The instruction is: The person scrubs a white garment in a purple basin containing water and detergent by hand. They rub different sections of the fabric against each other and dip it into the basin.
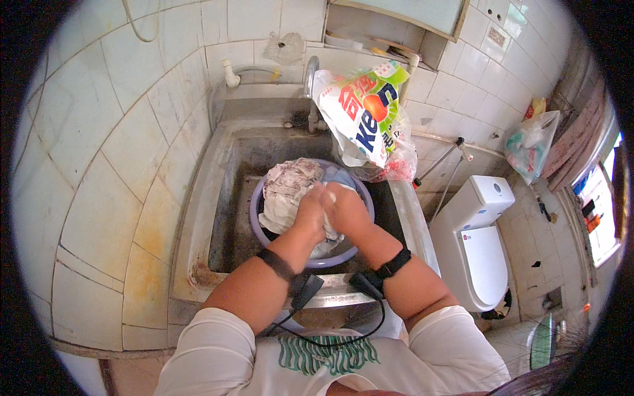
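Observation:
Both hands meet over a lavender plastic basin (254,213) that sits inside a stained sink (208,171). My left hand (310,213) and my right hand (342,205) are closed on a white cloth (334,230) bunched between them. Its lower folds hang down into the basin. A pale garment with a reddish print (292,180) is heaped at the basin's left side, with its whiter part toward me. Behind my right hand, a light blue cloth (338,175) shows near the rim. My fingers hide the middle of the bunched cloth.
A Keon-style printed detergent bag (371,116) stands at the sink's back right corner, beside the metal tap (311,76). Right of the sink is a white toilet (485,262). A plastic bag (532,143) hangs on the right wall. Tiled wall (119,163) bounds the left side.

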A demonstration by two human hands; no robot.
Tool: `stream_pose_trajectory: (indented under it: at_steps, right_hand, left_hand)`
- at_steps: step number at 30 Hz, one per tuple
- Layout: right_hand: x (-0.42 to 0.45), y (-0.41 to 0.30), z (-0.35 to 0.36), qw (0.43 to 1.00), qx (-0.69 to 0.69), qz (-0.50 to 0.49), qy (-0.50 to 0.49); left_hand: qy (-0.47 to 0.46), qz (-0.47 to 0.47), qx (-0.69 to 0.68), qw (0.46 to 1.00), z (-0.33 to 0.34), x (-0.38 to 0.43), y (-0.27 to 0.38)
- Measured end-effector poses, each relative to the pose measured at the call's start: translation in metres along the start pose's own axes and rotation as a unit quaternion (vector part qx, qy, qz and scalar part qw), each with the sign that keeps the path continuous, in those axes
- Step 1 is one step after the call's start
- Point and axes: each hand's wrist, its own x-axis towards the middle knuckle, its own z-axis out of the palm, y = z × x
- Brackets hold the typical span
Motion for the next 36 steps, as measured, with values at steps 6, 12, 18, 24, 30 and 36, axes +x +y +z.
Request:
stream_pose_trajectory:
  at_steps: [6,12,18,24,30,36]
  right_hand:
    - [0.011,0.033,-0.002,0.992,0.046,0.096,0.065]
    - [0.013,0.041,-0.008,0.994,0.033,0.019,0.1]
    - [0.005,0.017,-0.015,0.973,0.186,0.107,-0.09]
    - [0.017,0.063,0.0,0.956,0.253,0.126,-0.076]
    - [0.019,0.045,-0.021,0.81,0.531,0.192,0.156]
    - [0.02,0.038,-0.039,0.746,0.615,0.163,0.196]
  left_hand:
    - [-0.019,0.05,0.077,0.996,0.005,0.005,-0.008]
    - [0.06,0.126,0.186,0.973,-0.004,0.012,-0.002]
    - [0.065,0.163,0.137,0.975,-0.014,0.018,0.001]
    - [0.05,0.197,0.067,0.977,0.007,0.01,0.002]
    - [0.073,0.183,0.247,0.949,-0.006,0.006,0.013]
    - [0.011,-0.251,0.317,0.915,0.019,-0.011,0.004]
